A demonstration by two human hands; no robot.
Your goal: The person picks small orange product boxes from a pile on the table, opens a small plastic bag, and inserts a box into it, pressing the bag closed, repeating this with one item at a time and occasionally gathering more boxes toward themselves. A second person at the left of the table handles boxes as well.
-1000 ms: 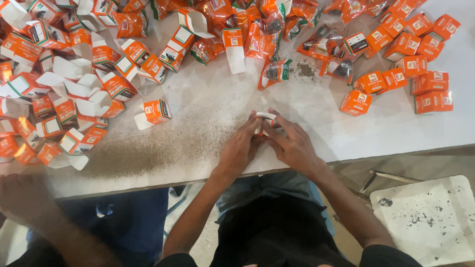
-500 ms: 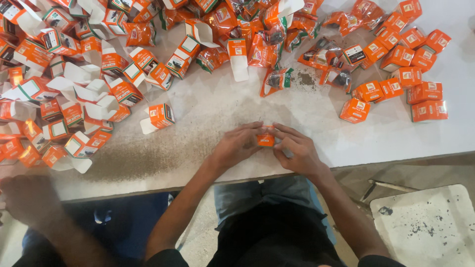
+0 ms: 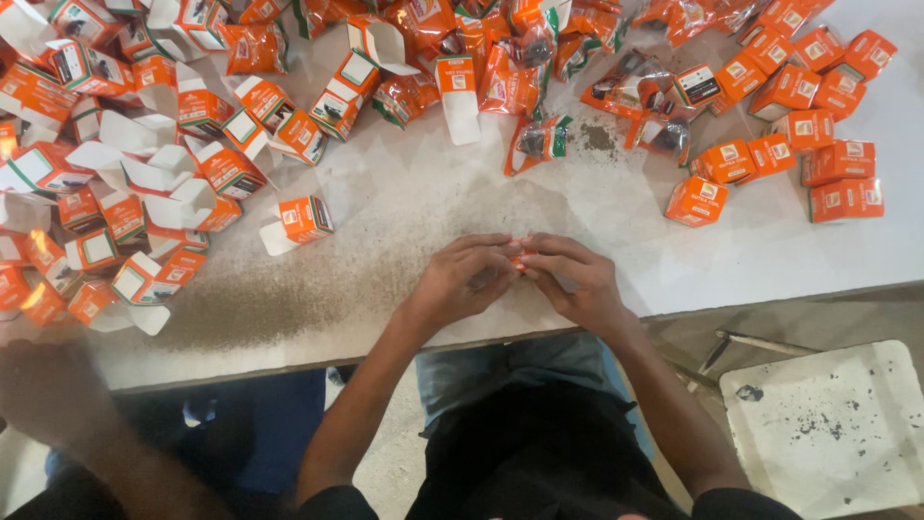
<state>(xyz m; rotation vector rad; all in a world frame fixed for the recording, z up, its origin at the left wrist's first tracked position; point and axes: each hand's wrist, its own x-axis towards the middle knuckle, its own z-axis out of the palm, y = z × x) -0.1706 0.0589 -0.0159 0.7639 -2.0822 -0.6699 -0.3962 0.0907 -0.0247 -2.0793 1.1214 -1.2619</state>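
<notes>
My left hand [image 3: 462, 279] and right hand [image 3: 577, 279] pinch a small orange box [image 3: 521, 258] between fingertips, above the counter [image 3: 433, 193] edge. I judge I'm closing it; next needs a firm flap tuck.

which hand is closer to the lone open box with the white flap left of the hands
Left. The left hand sits just right of the open box; the right hand lies farther right, beyond the left.
</notes>
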